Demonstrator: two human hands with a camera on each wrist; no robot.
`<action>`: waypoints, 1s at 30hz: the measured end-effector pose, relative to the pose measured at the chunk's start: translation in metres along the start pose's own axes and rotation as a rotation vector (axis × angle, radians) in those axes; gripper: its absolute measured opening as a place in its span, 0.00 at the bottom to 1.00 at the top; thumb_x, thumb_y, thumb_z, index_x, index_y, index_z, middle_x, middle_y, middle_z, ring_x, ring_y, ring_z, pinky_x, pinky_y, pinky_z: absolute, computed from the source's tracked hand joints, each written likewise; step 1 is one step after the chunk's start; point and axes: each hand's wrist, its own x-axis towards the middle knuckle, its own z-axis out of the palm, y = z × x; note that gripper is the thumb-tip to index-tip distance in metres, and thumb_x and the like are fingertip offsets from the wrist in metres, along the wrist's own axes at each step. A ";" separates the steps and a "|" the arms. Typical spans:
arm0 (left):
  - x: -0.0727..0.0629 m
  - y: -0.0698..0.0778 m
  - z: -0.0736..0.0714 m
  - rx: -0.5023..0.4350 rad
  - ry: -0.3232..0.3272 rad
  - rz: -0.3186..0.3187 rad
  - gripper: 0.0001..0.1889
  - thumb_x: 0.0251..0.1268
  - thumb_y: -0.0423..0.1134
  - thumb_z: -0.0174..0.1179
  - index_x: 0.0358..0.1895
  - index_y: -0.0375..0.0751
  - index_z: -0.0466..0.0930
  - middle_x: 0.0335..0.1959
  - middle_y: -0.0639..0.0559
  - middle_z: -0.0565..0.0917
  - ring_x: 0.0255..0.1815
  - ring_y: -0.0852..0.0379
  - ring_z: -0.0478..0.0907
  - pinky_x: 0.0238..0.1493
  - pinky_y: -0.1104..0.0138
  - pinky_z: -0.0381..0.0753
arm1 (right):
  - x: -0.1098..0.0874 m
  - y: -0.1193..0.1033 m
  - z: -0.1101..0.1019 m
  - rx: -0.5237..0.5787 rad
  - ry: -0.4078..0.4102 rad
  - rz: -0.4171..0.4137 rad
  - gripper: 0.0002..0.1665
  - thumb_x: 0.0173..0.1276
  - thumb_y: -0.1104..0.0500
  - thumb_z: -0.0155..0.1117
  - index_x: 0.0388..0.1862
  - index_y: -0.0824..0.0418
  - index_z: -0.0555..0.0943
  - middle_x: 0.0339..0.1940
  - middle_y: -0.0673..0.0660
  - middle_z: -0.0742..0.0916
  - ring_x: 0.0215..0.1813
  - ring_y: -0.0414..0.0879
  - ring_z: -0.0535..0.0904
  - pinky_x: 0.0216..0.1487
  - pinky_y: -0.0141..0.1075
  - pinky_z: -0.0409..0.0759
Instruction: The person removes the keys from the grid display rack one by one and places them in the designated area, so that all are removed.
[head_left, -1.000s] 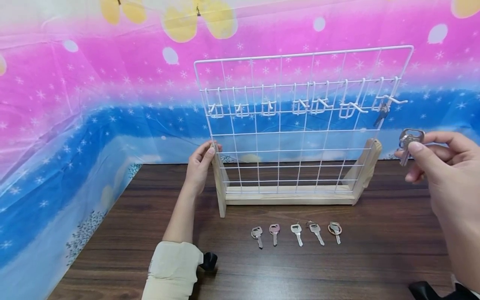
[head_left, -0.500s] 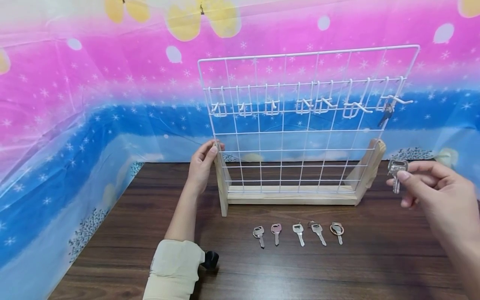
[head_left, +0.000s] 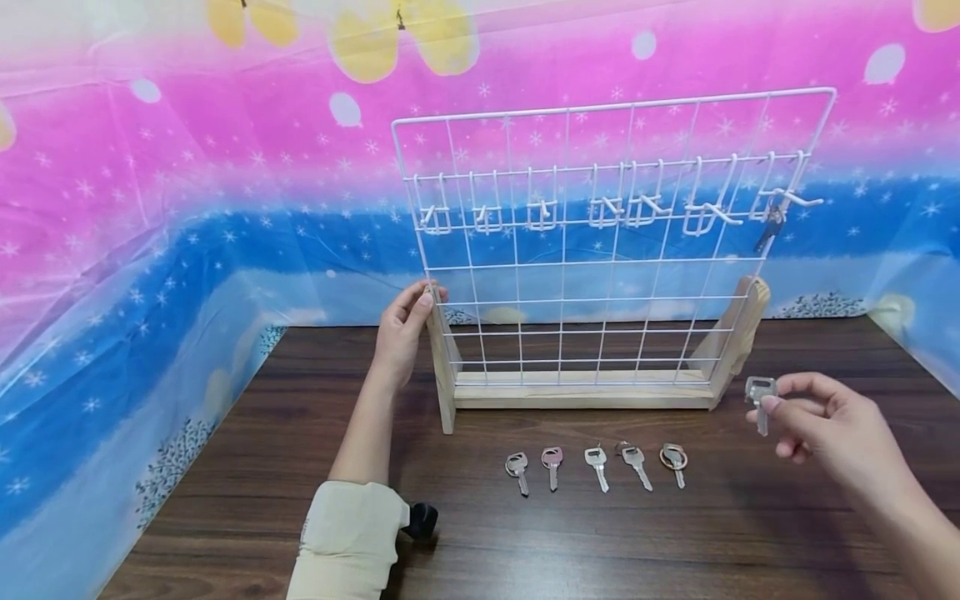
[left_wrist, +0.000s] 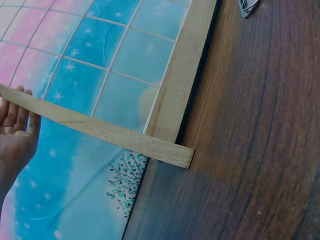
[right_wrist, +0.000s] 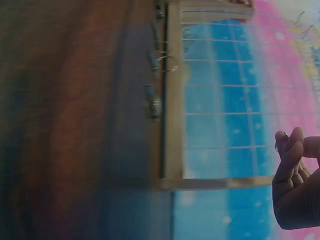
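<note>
In the head view, my left hand (head_left: 400,337) grips the top of the left wooden side post (head_left: 444,375) of a white wire grid rack (head_left: 615,107), thumb in front. My right hand (head_left: 840,429), right of the rack and above the table, pinches a silver key (head_left: 762,390) between thumb and fingers, its blade pointing down. The right wrist view shows those fingers (right_wrist: 295,150) together, with the key mostly hidden. White hooks (head_left: 647,208) line the grid. On the rightmost hook hangs a dark-looking key (head_left: 771,223).
Several keys lie in a row before the rack, among them a pink-headed key (head_left: 552,458) and a ringed key (head_left: 674,458). They rest on a dark wooden table (head_left: 600,550). A patterned cloth (head_left: 225,167) stands behind and to the left.
My right hand has moved down and left with the key, from beside the grid's right edge to lower over the table. The left hand stays on the post.
</note>
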 end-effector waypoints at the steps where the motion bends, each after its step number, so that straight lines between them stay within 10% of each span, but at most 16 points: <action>1: 0.000 0.000 0.000 0.000 -0.002 0.001 0.17 0.70 0.31 0.46 0.58 0.24 0.68 0.42 0.53 0.81 0.49 0.59 0.75 0.60 0.62 0.66 | 0.001 0.004 0.000 -0.001 -0.025 0.015 0.05 0.68 0.59 0.57 0.39 0.57 0.71 0.27 0.45 0.87 0.16 0.45 0.76 0.18 0.34 0.75; 30: 0.000 0.001 0.001 -0.001 0.002 -0.005 0.17 0.70 0.30 0.45 0.58 0.23 0.67 0.42 0.55 0.80 0.49 0.59 0.75 0.60 0.62 0.66 | 0.009 0.062 0.024 -0.062 -0.406 0.328 0.14 0.64 0.59 0.57 0.43 0.68 0.70 0.26 0.54 0.83 0.21 0.44 0.77 0.21 0.34 0.73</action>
